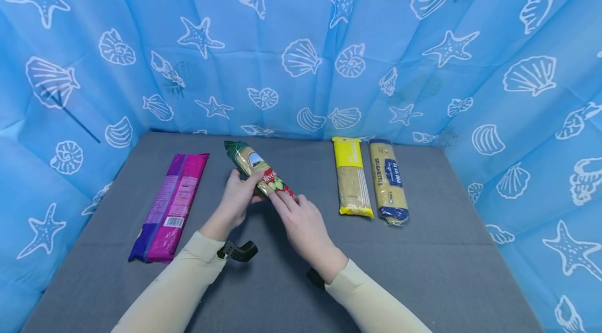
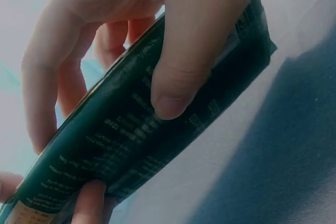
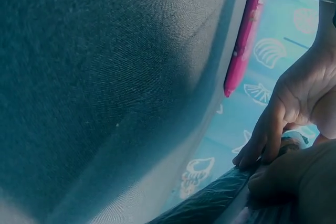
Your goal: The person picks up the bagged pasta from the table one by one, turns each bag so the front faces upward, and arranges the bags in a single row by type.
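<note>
A long green and gold pasta packet (image 1: 245,158) with a red label and a picture of olives is held up at a slant over the table, between both hands. My left hand (image 1: 235,197) grips its side near the middle, with the thumb (image 2: 181,77) lying across the dark green printed back in the left wrist view. My right hand (image 1: 305,226) holds the lower end, its fingers over the red label. In the right wrist view the packet (image 3: 212,198) is largely hidden behind the hands.
A pink and purple packet (image 1: 171,207) lies on the grey table (image 1: 409,280) at the left. To the right, a yellow pasta packet (image 1: 354,181) lies beside a blue-ended spaghetti packet (image 1: 388,181). A blue shell-patterned curtain (image 1: 301,19) surrounds the back and sides.
</note>
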`<act>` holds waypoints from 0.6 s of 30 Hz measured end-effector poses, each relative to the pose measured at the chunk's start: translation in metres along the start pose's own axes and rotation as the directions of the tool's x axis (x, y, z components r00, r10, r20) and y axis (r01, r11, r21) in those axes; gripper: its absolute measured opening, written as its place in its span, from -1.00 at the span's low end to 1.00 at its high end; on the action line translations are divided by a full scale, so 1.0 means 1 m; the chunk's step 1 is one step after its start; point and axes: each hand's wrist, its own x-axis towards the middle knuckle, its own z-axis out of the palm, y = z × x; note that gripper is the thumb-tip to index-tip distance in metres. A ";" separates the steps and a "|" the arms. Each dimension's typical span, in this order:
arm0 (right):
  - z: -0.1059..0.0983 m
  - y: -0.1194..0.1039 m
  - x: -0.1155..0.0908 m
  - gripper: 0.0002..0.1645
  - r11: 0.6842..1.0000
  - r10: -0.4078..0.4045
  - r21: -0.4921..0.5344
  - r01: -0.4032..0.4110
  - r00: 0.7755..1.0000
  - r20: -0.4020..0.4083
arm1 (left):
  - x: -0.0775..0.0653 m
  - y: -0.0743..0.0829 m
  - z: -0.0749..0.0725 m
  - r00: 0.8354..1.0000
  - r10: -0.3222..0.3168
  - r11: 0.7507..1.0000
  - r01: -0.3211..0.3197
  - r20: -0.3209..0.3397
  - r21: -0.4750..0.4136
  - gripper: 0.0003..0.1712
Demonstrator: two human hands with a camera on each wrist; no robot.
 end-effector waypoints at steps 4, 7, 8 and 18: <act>0.001 -0.001 -0.001 -0.23 1.000 -0.002 -0.011 0.002 1.000 0.001 | 0.001 -0.003 -0.001 1.000 -0.008 0.999 0.007 -0.006 -0.041 -0.41; 0.002 -0.001 -0.001 -0.28 1.000 -0.003 -0.005 0.003 1.000 0.001 | 0.001 -0.004 -0.002 1.000 -0.009 0.998 0.009 -0.005 -0.061 -0.38; 0.002 -0.002 -0.001 -0.29 1.000 -0.001 -0.003 0.001 1.000 0.006 | 0.001 -0.004 -0.002 1.000 -0.010 0.998 0.010 -0.006 -0.065 -0.37; 0.001 0.000 -0.004 -0.18 0.994 0.022 0.111 -0.023 1.000 0.010 | -0.001 -0.001 -0.004 1.000 -0.013 0.993 0.012 -0.008 -0.119 -0.39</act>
